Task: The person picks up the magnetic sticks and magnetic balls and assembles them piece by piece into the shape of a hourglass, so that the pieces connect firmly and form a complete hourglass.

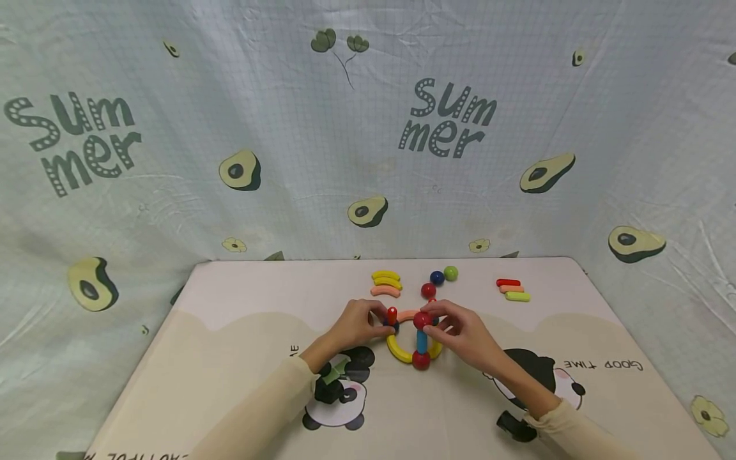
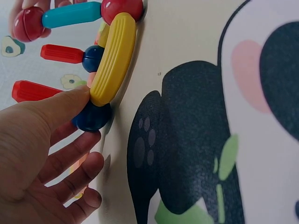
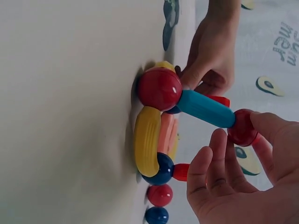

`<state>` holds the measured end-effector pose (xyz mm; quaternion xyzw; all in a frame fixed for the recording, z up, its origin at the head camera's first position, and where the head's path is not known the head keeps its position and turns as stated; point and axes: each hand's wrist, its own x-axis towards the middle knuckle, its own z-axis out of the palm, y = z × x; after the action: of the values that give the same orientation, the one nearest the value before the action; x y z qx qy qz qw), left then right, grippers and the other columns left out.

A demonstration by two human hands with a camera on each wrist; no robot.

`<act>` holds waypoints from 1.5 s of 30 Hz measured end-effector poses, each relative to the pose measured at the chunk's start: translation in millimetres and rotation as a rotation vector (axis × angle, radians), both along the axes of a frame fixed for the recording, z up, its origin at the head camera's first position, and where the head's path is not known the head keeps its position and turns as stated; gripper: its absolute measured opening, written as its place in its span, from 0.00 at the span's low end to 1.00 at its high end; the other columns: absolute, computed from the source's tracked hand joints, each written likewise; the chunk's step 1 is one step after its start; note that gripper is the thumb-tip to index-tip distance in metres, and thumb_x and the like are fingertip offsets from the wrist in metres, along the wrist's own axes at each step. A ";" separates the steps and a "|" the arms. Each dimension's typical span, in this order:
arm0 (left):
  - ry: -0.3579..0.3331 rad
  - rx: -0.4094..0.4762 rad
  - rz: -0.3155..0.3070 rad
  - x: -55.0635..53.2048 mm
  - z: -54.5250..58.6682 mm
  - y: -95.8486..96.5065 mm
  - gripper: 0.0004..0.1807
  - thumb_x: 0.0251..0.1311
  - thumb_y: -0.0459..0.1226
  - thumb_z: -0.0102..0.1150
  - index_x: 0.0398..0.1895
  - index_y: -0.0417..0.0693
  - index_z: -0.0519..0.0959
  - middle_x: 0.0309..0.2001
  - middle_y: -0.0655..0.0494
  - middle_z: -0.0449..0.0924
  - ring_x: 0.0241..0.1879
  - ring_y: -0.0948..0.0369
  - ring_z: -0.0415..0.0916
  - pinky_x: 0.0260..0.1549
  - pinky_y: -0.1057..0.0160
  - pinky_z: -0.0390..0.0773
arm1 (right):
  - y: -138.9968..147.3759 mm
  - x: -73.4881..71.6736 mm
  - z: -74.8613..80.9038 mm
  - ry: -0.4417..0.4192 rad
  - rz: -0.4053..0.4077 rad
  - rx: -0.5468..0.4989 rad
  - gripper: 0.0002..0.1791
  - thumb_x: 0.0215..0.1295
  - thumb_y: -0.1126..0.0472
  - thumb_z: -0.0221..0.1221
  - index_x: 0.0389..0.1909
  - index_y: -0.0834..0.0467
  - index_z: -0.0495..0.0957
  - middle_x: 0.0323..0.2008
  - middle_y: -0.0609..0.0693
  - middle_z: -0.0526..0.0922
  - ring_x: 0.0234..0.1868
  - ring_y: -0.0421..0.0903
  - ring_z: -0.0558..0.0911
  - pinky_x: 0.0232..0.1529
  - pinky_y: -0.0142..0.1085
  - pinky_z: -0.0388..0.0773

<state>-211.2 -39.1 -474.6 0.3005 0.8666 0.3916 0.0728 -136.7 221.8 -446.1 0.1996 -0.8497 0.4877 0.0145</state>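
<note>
A ring of curved rods and balls lies on the table, with straight rods standing up from it. My left hand (image 1: 359,324) pinches a dark blue ball (image 2: 93,116) at the ring's left side, thumb by the end of a yellow curved rod (image 2: 116,58). A red rod (image 1: 392,315) rises from that ball. My right hand (image 1: 466,335) pinches a red ball (image 3: 244,128) on top of an upright light blue rod (image 3: 207,108). That rod's foot meets another red ball (image 1: 421,360) at the ring's near side. A second dark blue ball (image 3: 160,169) bears another red rod (image 3: 180,172).
Behind the ring are loose balls: red (image 1: 428,291), dark blue (image 1: 437,278) and green (image 1: 451,273). Yellow curved rods (image 1: 386,275) and a salmon one (image 1: 385,291) lie back left of them. Short straight rods (image 1: 512,289) lie at the back right. A printed curtain (image 1: 299,128) hangs behind the table.
</note>
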 end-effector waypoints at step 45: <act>-0.028 0.268 0.029 11.4 14.6 -1.4 0.10 0.63 0.33 0.71 0.47 0.48 0.85 0.45 0.53 0.87 0.37 0.55 0.78 0.38 0.60 0.79 | -7.1 2.2 -8.8 -0.061 -0.073 -0.072 0.19 0.70 0.59 0.66 0.59 0.53 0.76 0.52 0.56 0.85 0.39 0.47 0.82 0.42 0.32 0.82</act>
<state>-199.7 -40.5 -460.0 0.2894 0.8097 0.5091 0.0383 -134.5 214.7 -454.9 0.1527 -0.8385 0.5228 0.0134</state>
